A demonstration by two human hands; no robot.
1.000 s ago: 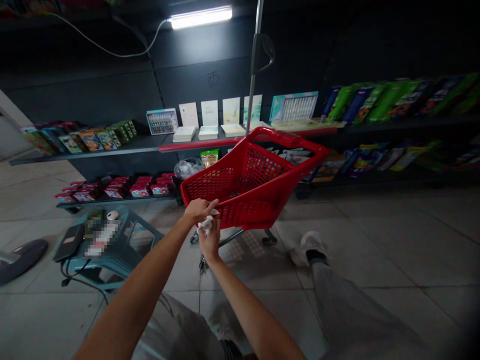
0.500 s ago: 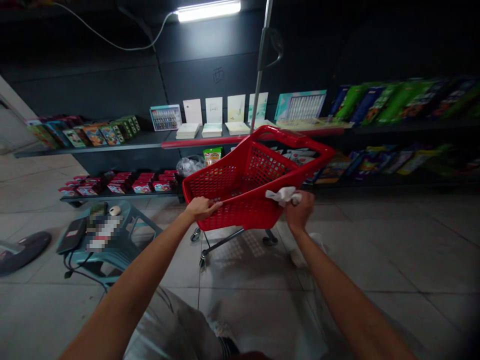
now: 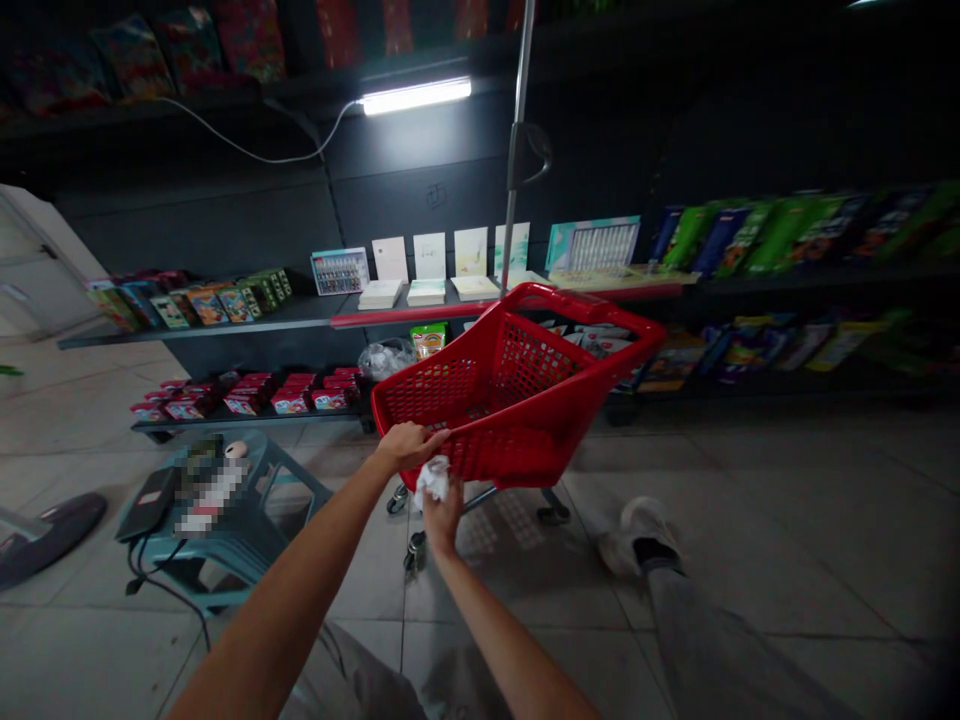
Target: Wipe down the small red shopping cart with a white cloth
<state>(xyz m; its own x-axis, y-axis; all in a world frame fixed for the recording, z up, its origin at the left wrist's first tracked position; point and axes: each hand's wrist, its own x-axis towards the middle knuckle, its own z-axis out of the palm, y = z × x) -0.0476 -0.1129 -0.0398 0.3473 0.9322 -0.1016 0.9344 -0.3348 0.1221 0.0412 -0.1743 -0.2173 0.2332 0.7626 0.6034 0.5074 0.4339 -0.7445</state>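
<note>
Here, the left hand grips the red cart by its near edge, the cart standing before the shelf. Just below, the right hand clutches a crumpled white cloth.

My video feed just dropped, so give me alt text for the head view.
The left hand grips a red shopping cart while the right hand holds a crumpled white cloth near its side. Stocked shelves stand behind; a blue-green stool is at picture left.
</note>
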